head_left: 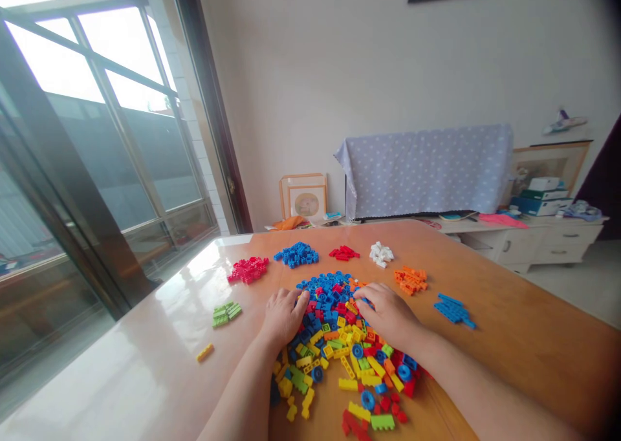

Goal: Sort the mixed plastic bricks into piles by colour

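A large mixed pile of toy building bricks (339, 324) in blue, yellow, red, green and orange lies on the table between my hands. My left hand (283, 315) rests against the pile's left side, fingers forward and thumb apart. A small bit of yellow shows near its thumb tip. On the opposite side, my right hand (385, 308) reaches over the pile's right edge with its fingers spread and touching bricks. Neither hand visibly grips a brick, though some fingertips are partly hidden. Blue wheel-like pieces (367, 400) lie among the nearer bricks.
Around the pile on the table (485, 376) sit sorted groups: light green bricks (226, 313), pinkish-red bricks (248, 269), blue bricks (296, 254), red bricks (344, 253), white bricks (381, 254), orange bricks (410, 280) and long blue bricks (454, 310). One yellow brick (204, 353) lies left.
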Tool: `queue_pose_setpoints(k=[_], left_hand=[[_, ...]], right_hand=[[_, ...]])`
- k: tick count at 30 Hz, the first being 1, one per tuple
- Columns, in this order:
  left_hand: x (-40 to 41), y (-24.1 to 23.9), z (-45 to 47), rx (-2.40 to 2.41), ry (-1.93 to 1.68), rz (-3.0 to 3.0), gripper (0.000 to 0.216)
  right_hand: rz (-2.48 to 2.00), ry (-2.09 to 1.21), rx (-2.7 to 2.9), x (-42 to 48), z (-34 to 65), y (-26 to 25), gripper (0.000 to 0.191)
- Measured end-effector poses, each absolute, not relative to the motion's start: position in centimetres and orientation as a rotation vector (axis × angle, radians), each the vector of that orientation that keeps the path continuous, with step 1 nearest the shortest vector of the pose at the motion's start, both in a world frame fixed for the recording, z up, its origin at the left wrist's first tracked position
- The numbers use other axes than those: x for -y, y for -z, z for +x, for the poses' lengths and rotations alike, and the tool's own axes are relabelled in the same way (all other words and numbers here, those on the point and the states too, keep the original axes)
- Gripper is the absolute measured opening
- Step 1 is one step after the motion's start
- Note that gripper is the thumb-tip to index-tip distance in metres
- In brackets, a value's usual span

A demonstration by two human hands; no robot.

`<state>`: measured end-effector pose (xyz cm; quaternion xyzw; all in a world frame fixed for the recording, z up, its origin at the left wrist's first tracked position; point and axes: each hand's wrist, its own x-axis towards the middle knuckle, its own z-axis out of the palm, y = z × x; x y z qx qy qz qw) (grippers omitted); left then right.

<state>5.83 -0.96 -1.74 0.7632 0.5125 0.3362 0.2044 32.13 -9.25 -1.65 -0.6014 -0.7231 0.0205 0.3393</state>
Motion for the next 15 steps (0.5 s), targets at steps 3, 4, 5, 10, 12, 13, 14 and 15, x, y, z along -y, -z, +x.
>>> queue_pose_setpoints(k=[3,4,5,10,12,13,14,15], left_hand=[[0.8,1.7,5.7,-1.395,-0.804,2.298,0.043],[0.7,1.6,5.7,-1.386,-0.766,2.339,0.046],[0.7,1.6,5.7,-1.376,-0.738,2.367,0.048],[0.2,1.8,5.5,-1.339,-0.783,2.27,0.044],[-0.2,2.2,5.3,-1.344,-0.873,2.147,0.039],[-0.5,2.5,5.1,-1.355,-0.928,2.083,0.038],[-0.7,2.7,4.9,-1.372,-0.981,2.024,0.038],[-0.9,2.8,4.7,-1.394,-1.027,1.97,0.038]], right_hand=[[-1.566,-0.073,1.922,9.2,32.0,1.9,0.022],[-1.566,-0.08,1.932,9.2,32.0,1.9,0.022],[-1.566,-0.087,1.939,9.1,32.0,2.0,0.022],[-1.536,-0.114,1.974,9.0,32.2,2.0,0.021],[-1.523,-0.122,1.981,9.1,32.2,1.9,0.022],[-1.518,-0.128,1.981,9.1,32.2,1.8,0.022],[-1.517,-0.131,1.976,9.1,32.2,1.8,0.022],[-1.518,-0.134,1.971,9.1,32.3,1.7,0.021]])
